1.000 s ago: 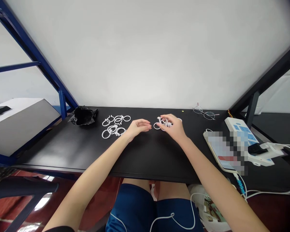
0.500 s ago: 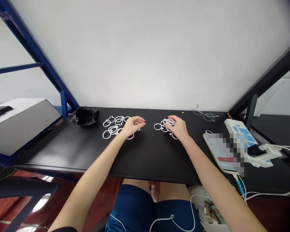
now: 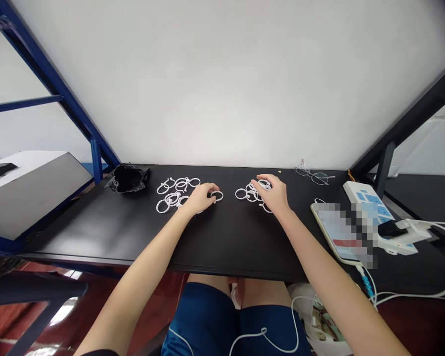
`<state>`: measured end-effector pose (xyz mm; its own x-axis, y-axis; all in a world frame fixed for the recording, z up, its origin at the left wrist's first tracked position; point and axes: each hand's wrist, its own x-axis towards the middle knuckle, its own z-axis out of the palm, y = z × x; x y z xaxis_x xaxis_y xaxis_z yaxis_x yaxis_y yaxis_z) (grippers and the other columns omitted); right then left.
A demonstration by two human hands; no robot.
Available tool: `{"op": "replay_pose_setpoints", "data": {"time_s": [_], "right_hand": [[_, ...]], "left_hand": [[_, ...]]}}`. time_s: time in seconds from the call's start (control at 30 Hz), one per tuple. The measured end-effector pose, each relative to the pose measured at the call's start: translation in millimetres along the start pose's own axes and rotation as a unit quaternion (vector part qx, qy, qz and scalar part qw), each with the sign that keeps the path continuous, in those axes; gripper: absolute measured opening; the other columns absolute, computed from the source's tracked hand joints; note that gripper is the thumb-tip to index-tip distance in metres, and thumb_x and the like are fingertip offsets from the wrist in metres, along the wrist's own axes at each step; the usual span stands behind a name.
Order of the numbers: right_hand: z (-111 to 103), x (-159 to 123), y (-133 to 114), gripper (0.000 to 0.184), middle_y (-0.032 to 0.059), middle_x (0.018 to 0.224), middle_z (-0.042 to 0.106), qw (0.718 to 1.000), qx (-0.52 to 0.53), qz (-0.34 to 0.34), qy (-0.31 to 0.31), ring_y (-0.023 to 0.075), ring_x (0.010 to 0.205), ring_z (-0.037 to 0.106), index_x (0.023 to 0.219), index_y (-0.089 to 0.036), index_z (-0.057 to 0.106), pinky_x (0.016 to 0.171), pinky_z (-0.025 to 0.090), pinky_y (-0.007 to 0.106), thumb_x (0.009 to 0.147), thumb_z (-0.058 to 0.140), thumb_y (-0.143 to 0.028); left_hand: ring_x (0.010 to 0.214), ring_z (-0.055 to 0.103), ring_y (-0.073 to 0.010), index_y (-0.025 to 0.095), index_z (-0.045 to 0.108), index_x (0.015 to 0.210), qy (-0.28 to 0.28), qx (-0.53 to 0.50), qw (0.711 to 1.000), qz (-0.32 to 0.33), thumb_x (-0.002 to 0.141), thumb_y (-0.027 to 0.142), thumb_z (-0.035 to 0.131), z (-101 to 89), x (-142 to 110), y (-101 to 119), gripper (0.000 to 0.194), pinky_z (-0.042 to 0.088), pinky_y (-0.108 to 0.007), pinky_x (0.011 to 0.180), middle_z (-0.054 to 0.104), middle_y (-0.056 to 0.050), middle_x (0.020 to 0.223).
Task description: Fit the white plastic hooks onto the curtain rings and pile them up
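My left hand [image 3: 203, 199] bends over the right side of the left-hand group, its thumb and fingers closed on the left edge of a white curtain ring [image 3: 219, 193]. Several more white rings [image 3: 165, 204] with small knobs lie loosely overlapping to its left, some unclasped; part of that group is hidden by the hand. On the right, my right hand [image 3: 274, 192] arches over a second cluster of white rings [image 3: 241, 194]. Its thumb and index fingertip are apart, with the rings just below and beside them, some covered by the palm.
A crumpled black plastic bag [image 3: 128, 179] stands open at the desk's left end. Eyeglasses [image 3: 315, 174] lie at the back right. A phone [image 3: 333, 230] and a white power strip [image 3: 369, 198] with cables are beside my right forearm. The black desk [image 3: 230, 242] meets a pale wall.
My left hand has lowered slightly and closed its fingers on a ring, which now shows at its fingertips. The right thumb has shifted up a little over the right cluster.
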<state>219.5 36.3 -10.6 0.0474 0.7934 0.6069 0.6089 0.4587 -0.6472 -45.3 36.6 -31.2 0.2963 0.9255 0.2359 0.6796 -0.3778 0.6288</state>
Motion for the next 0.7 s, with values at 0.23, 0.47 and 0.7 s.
{"op": "replay_pose_setpoints", "data": {"time_s": [0.23, 0.47, 0.7], "right_hand": [[14, -16, -24, 0.019, 0.0053, 0.083, 0.07, 0.993, 0.094, 0.002, -0.073, 0.0184, 0.075, 0.065, 0.087, -0.02, 0.068, 0.073, 0.052, 0.032, 0.083, 0.062, -0.037], [33, -40, -41, 0.024, -0.0036, 0.066, 0.062, 0.934, 0.056, -0.081, -0.345, 0.0091, 0.052, 0.051, 0.097, -0.022, 0.067, 0.054, 0.041, 0.023, 0.075, 0.072, -0.03], [31, -33, -31, 0.01, -0.0002, 0.08, 0.061, 0.956, 0.018, -0.095, -0.276, 0.0096, 0.058, 0.053, 0.083, -0.02, 0.064, 0.06, 0.042, 0.025, 0.076, 0.061, -0.013]], "left_hand": [[0.053, 0.053, -0.0138, 0.019, 0.067, 0.079, -0.004, -0.065, 0.998, 0.001, 0.068, 0.018, 0.058, 5.0, -1, 6, 0.014, 0.04, -0.025, 0.056, 0.062, 0.0, 0.061], [0.053, 0.052, -0.0144, 0.019, 0.06, 0.064, -0.014, -0.015, 1.0, 0.002, 0.062, 0.016, 0.062, 3.6, -7, 23, 0.004, 0.036, -0.025, 0.052, 0.059, 0.0, 0.057], [0.054, 0.056, -0.0121, 0.017, 0.059, 0.075, -0.035, -0.223, 0.971, -0.078, 0.071, 0.02, 0.063, 10.4, -5, 33, 0.007, 0.046, -0.023, 0.05, 0.059, 0.001, 0.061]]}}
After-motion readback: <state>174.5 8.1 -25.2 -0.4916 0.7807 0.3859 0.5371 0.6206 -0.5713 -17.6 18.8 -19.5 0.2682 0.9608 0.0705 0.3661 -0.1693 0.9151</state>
